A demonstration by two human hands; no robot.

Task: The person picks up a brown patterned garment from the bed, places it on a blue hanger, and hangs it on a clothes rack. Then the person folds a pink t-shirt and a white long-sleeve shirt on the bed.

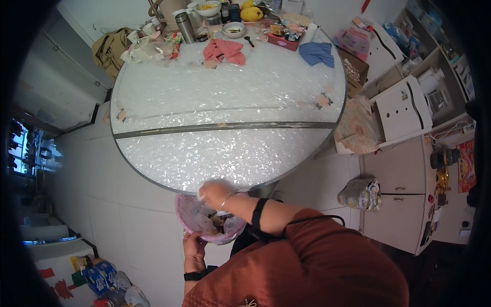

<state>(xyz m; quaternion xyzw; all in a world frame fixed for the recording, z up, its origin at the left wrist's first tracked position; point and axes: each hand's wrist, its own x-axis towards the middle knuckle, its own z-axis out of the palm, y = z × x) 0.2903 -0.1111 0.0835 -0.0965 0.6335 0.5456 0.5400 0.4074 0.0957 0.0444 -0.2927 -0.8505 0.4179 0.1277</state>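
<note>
My left hand (194,245) grips the rim of a pink waste bin (180,214) from below and the near side. The bin is held just under the near edge of the round table (225,158). A pale plastic bag lines it, and dark and light scraps lie inside (219,222). My right hand (216,194) is over the bin at the table's edge, its fingers closed on a white wad (202,193) that looks like tissue. Motion blurs this hand a little, and the wad is partly hidden by the fingers.
Along the table's far side are a pink cloth (224,51), a blue cloth (316,53), a steel flask (185,28), a bowl (233,30) and a red box (283,42). A cloth-covered chair (357,125) stands right. A stuffed bag (360,194) sits by the cabinet.
</note>
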